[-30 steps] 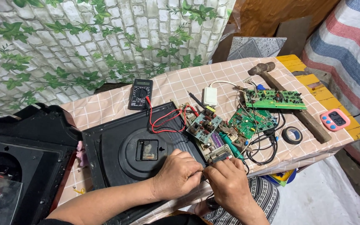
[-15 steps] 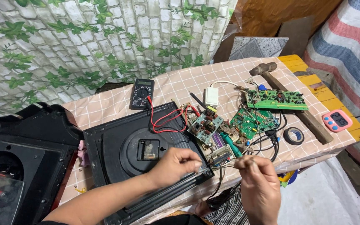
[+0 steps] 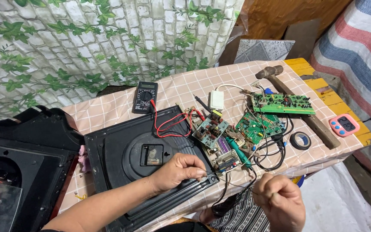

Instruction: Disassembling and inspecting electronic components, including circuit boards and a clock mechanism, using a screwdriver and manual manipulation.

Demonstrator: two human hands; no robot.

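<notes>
Right hand (image 3: 280, 202) nearest, off the counter (image 3: 181, 88) edge, closed grip pinching a thin wire (image 3: 237, 185). Left hand (image 3: 177, 171) rests on the black panel (image 3: 108, 148), fingertips pinched on the wire's other end by the panel's corner. Just beyond: small circuit boards (image 3: 211, 129), green screwdriver (image 3: 238, 151), tangled black cables (image 3: 269, 157). Further right, tape roll (image 3: 300, 140), pink timer (image 3: 344, 125). Far: black multimeter (image 3: 144, 97) with red leads (image 3: 168, 124), white adapter box (image 3: 216, 99), long green board (image 3: 282, 103), hammer (image 3: 293, 103)
</notes>
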